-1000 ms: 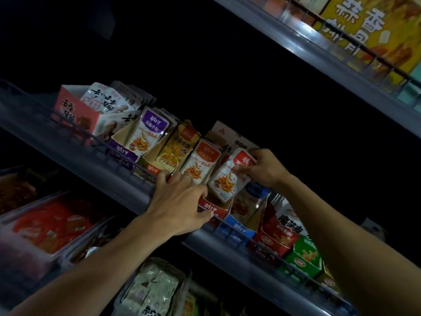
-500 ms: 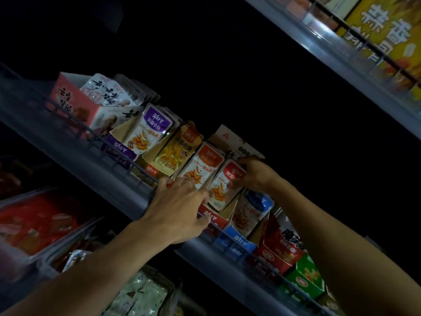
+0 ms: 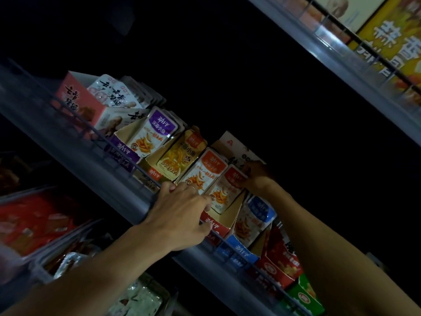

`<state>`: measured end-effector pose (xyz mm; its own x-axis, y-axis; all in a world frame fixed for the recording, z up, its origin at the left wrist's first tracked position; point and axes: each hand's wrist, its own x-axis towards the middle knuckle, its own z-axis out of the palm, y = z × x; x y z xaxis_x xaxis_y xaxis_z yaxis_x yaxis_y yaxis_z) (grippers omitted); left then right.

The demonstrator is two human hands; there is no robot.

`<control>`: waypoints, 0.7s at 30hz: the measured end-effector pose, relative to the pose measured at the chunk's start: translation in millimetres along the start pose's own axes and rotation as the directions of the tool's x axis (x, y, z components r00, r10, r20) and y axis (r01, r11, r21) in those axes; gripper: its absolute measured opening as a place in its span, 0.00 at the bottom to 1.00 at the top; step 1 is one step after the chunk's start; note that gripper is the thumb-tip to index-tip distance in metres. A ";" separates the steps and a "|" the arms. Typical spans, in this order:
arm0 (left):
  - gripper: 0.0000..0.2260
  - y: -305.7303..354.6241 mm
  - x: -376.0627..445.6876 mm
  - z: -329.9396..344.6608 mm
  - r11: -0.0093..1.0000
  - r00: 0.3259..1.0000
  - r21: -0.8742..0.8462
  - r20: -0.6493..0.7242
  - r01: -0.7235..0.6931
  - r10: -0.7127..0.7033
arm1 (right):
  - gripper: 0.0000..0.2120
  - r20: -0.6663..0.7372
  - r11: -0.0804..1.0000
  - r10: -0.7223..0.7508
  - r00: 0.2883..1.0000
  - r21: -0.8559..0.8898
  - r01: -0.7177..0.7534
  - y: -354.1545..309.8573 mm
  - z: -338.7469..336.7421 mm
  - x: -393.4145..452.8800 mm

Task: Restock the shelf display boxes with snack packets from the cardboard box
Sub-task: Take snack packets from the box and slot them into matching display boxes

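A row of small display boxes stands on the wire-fronted middle shelf [image 3: 127, 192]. In the red display box [image 3: 216, 225] sits a red-topped snack packet [image 3: 224, 192]. My right hand [image 3: 257, 176] pinches that packet's top edge from behind. My left hand [image 3: 182, 215] grips the front left corner of the red box, fingers over its rim and thumb on its front. To the left stand an orange-topped packet [image 3: 205, 172], a yellow one [image 3: 180, 156] and a purple one [image 3: 152, 135] in their own boxes. No cardboard supply box is in view.
A blue box with blue packets [image 3: 252, 217], then red and green boxes [image 3: 303, 295], stand to the right. A pink box [image 3: 77, 99] of white packets is at far left. An upper shelf [image 3: 330, 49] holds yellow packs. Trays of packets lie below [image 3: 34, 222].
My right hand has pushed the red-topped packet lower and deeper into the red box. My left hand has stayed on the box front. The view has tilted slightly.
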<state>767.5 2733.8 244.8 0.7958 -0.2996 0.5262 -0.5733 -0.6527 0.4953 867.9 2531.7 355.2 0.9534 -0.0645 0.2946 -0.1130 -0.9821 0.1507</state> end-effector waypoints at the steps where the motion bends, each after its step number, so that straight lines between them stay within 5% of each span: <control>1: 0.17 0.1 0.0 0.2 1.000 1.000 -0.001 -0.003 0.000 0.000 | 0.28 0.001 1.000 0.000 1.000 -0.005 0.000 0.9 1.9 0.3; 9: 0.16 2.3 1.8 -3.3 0.999 0.999 -0.039 -0.045 -0.004 0.002 | 0.25 -0.057 0.997 0.006 0.998 0.083 -0.001 1.6 -13.5 -6.3; 21: 0.12 1.1 -32.1 -36.1 0.998 1.000 -0.061 -0.021 -0.014 0.012 | 0.14 -0.144 0.938 -0.264 0.954 0.193 0.288 -55.7 -47.4 -68.7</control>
<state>734.3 2767.8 253.4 0.7845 -0.2933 0.5465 -0.5950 -0.6046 0.5296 795.5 2599.2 371.4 0.8990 0.2229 0.3770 0.2231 -0.9738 0.0439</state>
